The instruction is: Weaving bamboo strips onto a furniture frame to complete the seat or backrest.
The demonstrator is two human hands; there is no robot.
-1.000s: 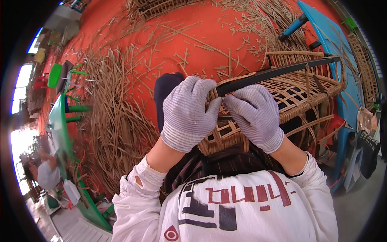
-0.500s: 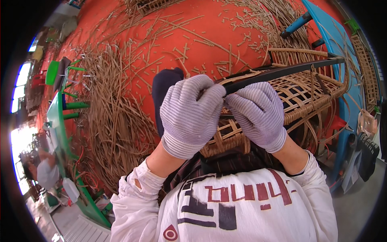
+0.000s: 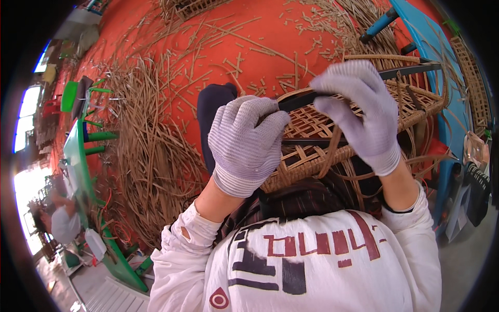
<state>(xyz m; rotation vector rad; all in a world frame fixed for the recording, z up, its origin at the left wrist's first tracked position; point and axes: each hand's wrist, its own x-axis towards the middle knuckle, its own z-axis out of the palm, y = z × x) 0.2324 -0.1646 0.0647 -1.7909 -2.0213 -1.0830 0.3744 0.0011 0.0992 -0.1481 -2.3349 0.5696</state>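
Observation:
A woven rattan basket-like frame (image 3: 299, 165) lies across my lap, with open lattice weaving and dark strips along it. My left hand (image 3: 243, 144), in a grey-striped knit glove, is closed around the left end of a long black bar (image 3: 298, 101) at the frame's upper side. My right hand (image 3: 366, 117), in a matching glove, is over the middle of that bar, thumb and fingers apart and the fingertips blurred. Whether it touches the bar is hidden. A flat rattan strand (image 3: 331, 148) hangs over the near rim beside my right hand.
Cut rattan pieces lie scattered on the red floor (image 3: 270, 39). A heap of long strips (image 3: 156, 156) lies at left, beside a green table (image 3: 78, 161). A blue table (image 3: 429, 39) stands at right. A person in white (image 3: 65, 223) is at far left.
My right hand has moved up and right, away from my left hand, and its fingers have spread. The black bar's right part sits slightly higher. My left hand keeps its grip.

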